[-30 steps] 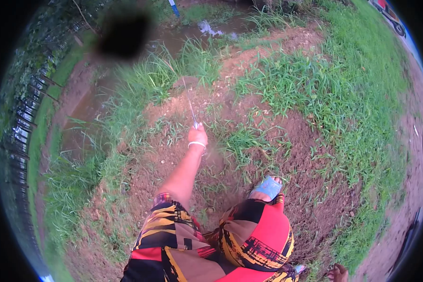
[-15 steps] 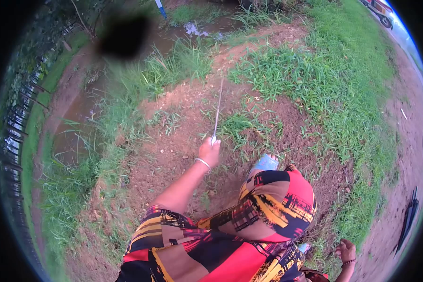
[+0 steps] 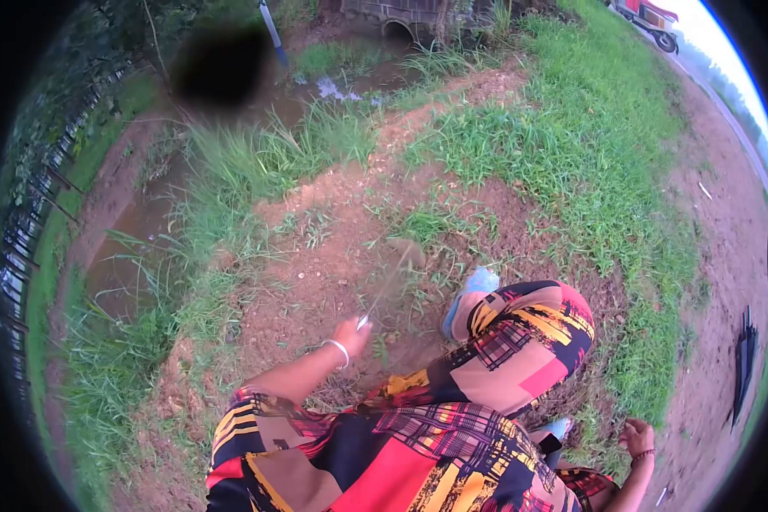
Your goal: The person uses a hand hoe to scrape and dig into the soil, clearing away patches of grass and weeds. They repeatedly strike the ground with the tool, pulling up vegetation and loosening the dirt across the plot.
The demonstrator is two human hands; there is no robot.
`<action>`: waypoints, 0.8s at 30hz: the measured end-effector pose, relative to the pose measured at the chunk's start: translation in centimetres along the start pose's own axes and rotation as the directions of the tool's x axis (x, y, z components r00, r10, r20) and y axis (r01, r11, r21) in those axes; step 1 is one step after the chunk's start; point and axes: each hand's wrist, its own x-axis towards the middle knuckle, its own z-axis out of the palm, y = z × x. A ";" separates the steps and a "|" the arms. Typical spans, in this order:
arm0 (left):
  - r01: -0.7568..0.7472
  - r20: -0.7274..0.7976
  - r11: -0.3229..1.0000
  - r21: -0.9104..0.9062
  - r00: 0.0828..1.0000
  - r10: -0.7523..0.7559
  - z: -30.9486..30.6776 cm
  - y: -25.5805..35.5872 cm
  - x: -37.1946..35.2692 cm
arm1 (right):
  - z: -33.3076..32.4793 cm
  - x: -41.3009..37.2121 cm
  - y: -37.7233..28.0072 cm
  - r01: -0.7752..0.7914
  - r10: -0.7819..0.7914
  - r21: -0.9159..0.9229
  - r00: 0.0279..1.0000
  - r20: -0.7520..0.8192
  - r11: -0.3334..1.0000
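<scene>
My left hand (image 3: 350,335), with a white bangle at the wrist, is closed around the pale handle of a long thin metal tool (image 3: 363,322). Its shaft is smeared by motion and points forward over bare soil, so its exact kind cannot be made out. Loosely bent and apart, the fingers of my right hand (image 3: 635,437) hold nothing visible, low at the right near the grass. A dark beaded band circles that wrist. Between the hands is my bent knee in patterned cloth (image 3: 520,341), with a light blue shoe (image 3: 474,294) on the soil ahead of it.
Green grass (image 3: 572,136) covers the bank ahead and to the right. Muddy water (image 3: 136,256) lies on the left, reaching a culvert (image 3: 397,32) at the top. A dirt track with a long dark object (image 3: 745,367) runs along the right; a parked vehicle (image 3: 653,21) stands far off.
My left hand has drawn back toward my body and a little left, with the tool swinging into a blur. The view has tilted up slightly, showing the culvert.
</scene>
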 end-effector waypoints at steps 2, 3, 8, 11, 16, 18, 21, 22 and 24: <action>-0.219 -0.251 0.957 -0.189 0.953 0.169 0.1 3.3 3.6 | 0.0 -0.6 0.6 -0.041 0.041 -0.036 0.999 0.005 0.999; -0.210 -0.273 0.947 -0.244 0.951 0.141 -1.1 6.6 4.6 | 0.0 -1.0 0.3 -0.044 0.044 -0.044 0.999 0.002 0.998; -0.194 -0.272 0.932 -0.306 0.956 0.110 0.3 9.8 5.0 | 0.3 -1.3 0.2 -0.070 0.070 0.007 0.997 0.033 0.998; -0.009 0.185 0.997 -0.078 0.983 0.023 2.6 3.1 0.9 | -0.4 -2.4 -0.7 -0.017 0.016 0.055 1.000 0.019 0.998; 0.005 0.252 0.989 0.148 0.967 -0.043 1.8 -0.5 -1.4 | -1.5 -2.9 -0.6 0.020 -0.010 0.162 0.998 -0.061 0.987; -0.058 0.168 0.997 0.048 0.985 0.049 1.0 2.0 -0.3 | -1.5 -2.8 -0.5 -0.005 0.016 0.181 0.998 -0.061 0.984; -0.250 -0.135 0.941 -0.230 0.965 0.224 2.4 9.6 4.9 | -1.3 -2.1 0.2 -0.084 0.086 0.151 0.996 -0.007 0.985; -0.251 -0.119 0.931 -0.264 0.967 0.227 2.6 12.5 6.7 | -1.2 -2.0 0.1 -0.094 0.097 0.150 0.995 -0.010 0.984; -0.274 -0.191 0.912 -0.305 0.956 0.224 4.7 16.4 10.1 | -0.8 -1.8 -0.7 -0.092 0.090 0.075 0.996 0.029 0.993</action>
